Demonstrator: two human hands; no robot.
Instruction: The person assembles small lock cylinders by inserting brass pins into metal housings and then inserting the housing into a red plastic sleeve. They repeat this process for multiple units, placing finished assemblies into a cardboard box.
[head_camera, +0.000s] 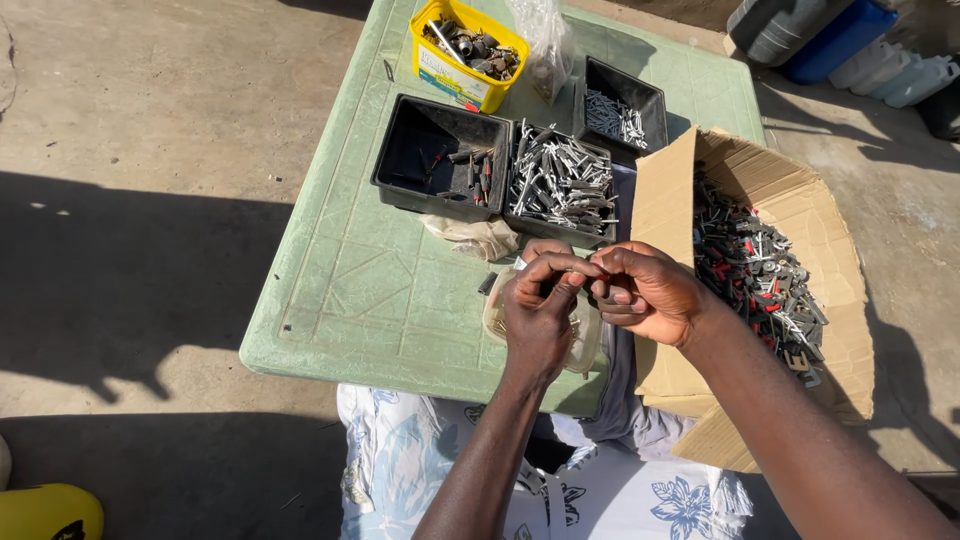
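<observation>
My left hand (538, 318) and my right hand (648, 292) meet over the near edge of a green plastic table (350, 290). Their fingertips pinch a small metal part (597, 268) between them; it is mostly hidden by the fingers. Under my left hand sits a clear plastic tub (586, 347). A cardboard box (800, 215) full of small metal and red-tipped parts lies just right of my right hand. A black tray of silvery metal pieces (560, 185) stands beyond my hands.
A nearly empty black tray (430, 150), another black tray with screws (622, 105), a yellow tub of rusty parts (468, 50) and a clear plastic bag (545, 40) stand farther back. Crumpled cloth (475, 238) lies on the table. Jerrycans (840, 40) are at top right.
</observation>
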